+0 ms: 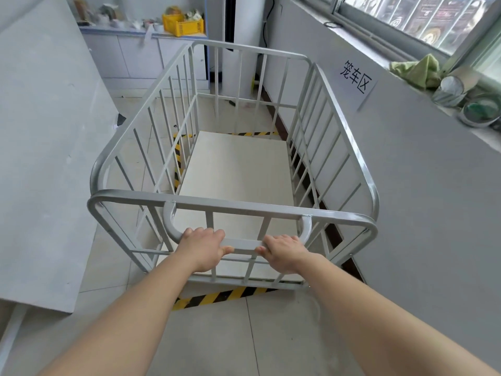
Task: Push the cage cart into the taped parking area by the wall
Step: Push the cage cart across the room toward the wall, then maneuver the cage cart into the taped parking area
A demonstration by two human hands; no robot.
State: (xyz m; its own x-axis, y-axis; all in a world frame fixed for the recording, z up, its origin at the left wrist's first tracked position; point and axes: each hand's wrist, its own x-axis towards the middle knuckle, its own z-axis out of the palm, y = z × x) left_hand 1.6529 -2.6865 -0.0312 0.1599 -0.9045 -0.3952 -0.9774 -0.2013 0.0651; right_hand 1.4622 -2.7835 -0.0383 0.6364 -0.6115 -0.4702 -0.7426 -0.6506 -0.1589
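Observation:
A grey metal cage cart (235, 169) with barred sides and a pale flat deck stands alongside the wall on the right. Its U-shaped handle (241, 243) sits at the near end. My left hand (204, 246) and my right hand (283, 253) both grip that handle, thumbs under the bar. Yellow-and-black floor tape (214, 296) marks a rectangle on the tiles: one strip shows just under the cart's near end, another along its left side, another past its far end. The cart's deck lies inside these strips. The wheels are hidden.
A paper sign (357, 80) with printed characters hangs on the right wall (423, 185). The window ledge above holds a green cloth (417, 70) and tape rolls (458, 90). A large grey table (46, 147) flanks the left. Cabinets with a yellow crate (183, 24) stand at the back.

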